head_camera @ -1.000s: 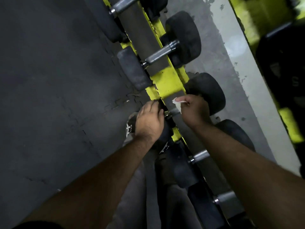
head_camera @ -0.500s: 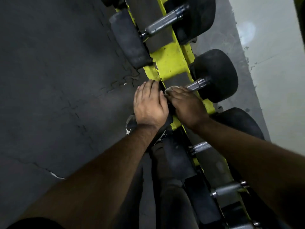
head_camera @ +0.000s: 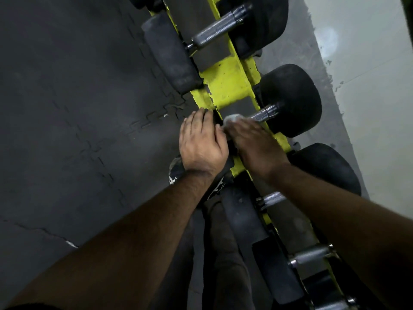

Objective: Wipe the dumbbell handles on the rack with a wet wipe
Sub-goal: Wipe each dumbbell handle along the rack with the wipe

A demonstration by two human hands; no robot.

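Right hand (head_camera: 252, 144) grips the wet wipe (head_camera: 231, 119) round the knurled handle (head_camera: 260, 115) on the yellow rack (head_camera: 225, 86), left hand (head_camera: 201, 142) lying flat on the near head just beside; best to twist the wipe along the full knurl while bracing.

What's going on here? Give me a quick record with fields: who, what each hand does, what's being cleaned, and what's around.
who: a person looking down at a yellow rack of dumbbells
left hand: lies flat on the near black head of a dumbbell, fingers straight
right hand: grips a white wet wipe around the dumbbell handle
being cleaned: that knurled metal handle, near end covered by the wipe
around: more dumbbells on the rack, dark floor mats
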